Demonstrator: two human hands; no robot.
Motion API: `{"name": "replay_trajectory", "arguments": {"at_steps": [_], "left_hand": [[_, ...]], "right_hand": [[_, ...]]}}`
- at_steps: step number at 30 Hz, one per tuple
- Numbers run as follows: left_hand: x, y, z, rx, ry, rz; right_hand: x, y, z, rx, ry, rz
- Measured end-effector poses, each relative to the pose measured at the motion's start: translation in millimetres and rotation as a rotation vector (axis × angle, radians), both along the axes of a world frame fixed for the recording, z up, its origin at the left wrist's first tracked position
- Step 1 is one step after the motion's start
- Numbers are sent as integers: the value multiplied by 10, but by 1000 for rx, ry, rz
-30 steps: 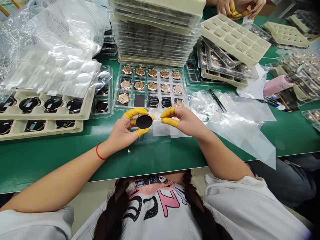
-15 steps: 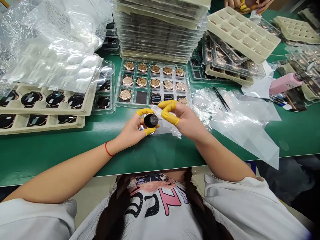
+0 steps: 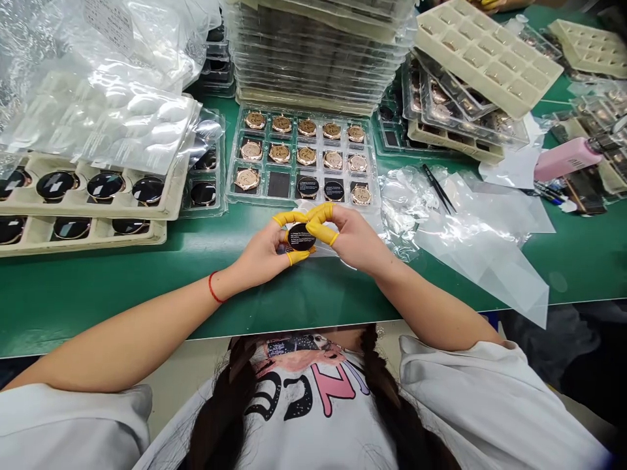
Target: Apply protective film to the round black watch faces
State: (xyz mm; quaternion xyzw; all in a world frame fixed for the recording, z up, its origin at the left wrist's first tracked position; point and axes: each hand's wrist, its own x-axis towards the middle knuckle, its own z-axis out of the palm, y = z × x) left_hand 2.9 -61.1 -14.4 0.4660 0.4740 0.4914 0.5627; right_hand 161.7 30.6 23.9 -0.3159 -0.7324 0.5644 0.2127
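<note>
The left hand (image 3: pixel 262 254) holds a round black disc (image 3: pixel 300 241) in front of the clear tray (image 3: pixel 264 196); its small white writing begins "1. Charge for". The right hand (image 3: pixel 356 238) touches its upper edge with narrow fingers; whether it grips, I cannot tell. Golden watch backs (image 3: pixel 306 155) in the tray show "CE"

Black disc (image 3: pixel 302 237): face read plain black 1.0 s ago, faint print at 0.5 s, crisp white lines now. Left hand (image 3: pixel 267 251) has carried it rightward. Right hand (image 3: pixel 357 238) has closed the gap: fingertips were apart from the disc, now at its upper right edge. View has shifted too; co-worker's hands (image 3: pixel 490 5) nearly cut off up top.
</note>
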Motion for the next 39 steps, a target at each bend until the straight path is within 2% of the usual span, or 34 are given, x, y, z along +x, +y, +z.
{"name": "replay_trajectory", "arguments": {"at_steps": [9,18,33,36,39], "left_hand": [[22,9,46,-21,-43,11],[12,12,13,-13,-33,0],[18,5,38,-32,-57,-11],[9,17,27,-20,-30,-11],[-25,44,18,-12,29,-18]], "right_hand": [[9,-23,-22,37,-9,-27],[2,-30,-21,12,5,-40],[1,-45,-52,75,-13,-39],[9,-34,-30,191,-29,-28],[145,67,29,417,-108,-31]]}}
